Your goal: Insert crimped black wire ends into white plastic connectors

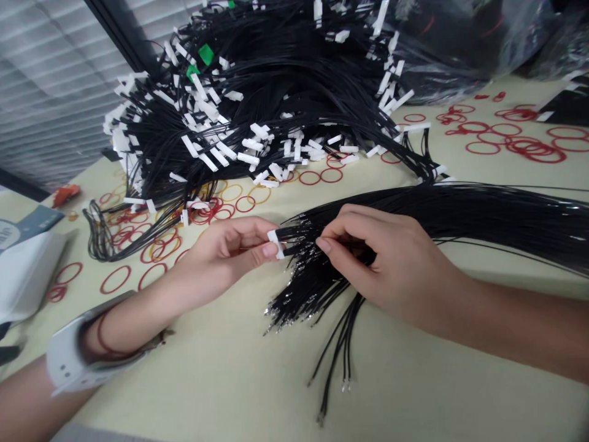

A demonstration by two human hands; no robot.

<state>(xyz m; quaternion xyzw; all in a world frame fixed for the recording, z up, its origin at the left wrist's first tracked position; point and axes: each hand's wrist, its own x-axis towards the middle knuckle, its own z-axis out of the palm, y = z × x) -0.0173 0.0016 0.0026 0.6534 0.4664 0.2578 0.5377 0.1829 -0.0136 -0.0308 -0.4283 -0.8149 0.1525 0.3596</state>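
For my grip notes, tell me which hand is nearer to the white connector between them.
Left. The left hand holds the white connector at its fingertips; the right hand is off to the connector's right, its fingers at the black wires.

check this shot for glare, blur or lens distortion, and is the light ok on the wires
Head view: window blinds look soft and stretched toward the corner; head view: bright glints on the metal terminals and plastic bag; head view: black wires merge into dark masses, hiding single strands; head view: tabletop dims toward the lower right.
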